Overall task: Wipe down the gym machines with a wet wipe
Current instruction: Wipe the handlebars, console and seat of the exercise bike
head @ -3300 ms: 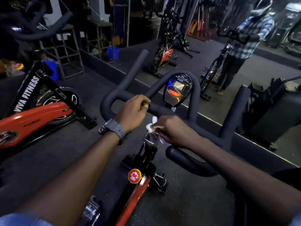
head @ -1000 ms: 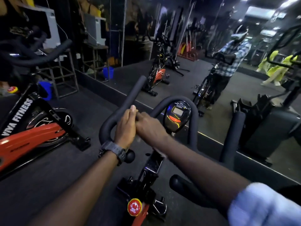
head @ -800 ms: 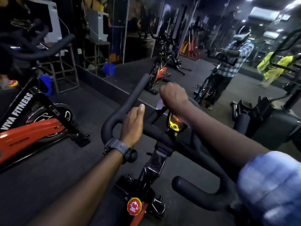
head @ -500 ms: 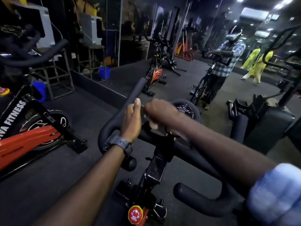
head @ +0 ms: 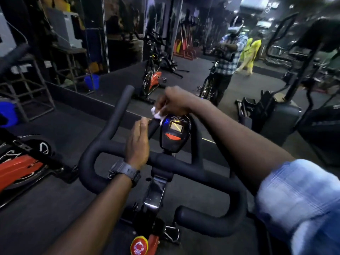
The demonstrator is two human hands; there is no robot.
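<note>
The white wet wipe [head: 156, 113] is bunched up at the top of the bike's handlebar loop [head: 153, 126], just left of the little screen [head: 175, 132]. The right hand [head: 173, 102] pinches it from above. The left hand [head: 138, 142], fingers nearly straight, rests on the bar just below, so the right hand is nearer; the bar runs down toward the left hand.

A dark floor [head: 60, 126] carries everything here. Under both hands stands the bike [head: 156, 192], its base below the wrists. Left of the left hand [head: 138, 142] a second, red bike [head: 20, 168] stands on the floor. Further left sits a blue bucket [head: 7, 113] beside a metal rack [head: 29, 85]. Right of the right hand [head: 173, 102] stands a dark machine [head: 272, 115], perhaps a stepper.
</note>
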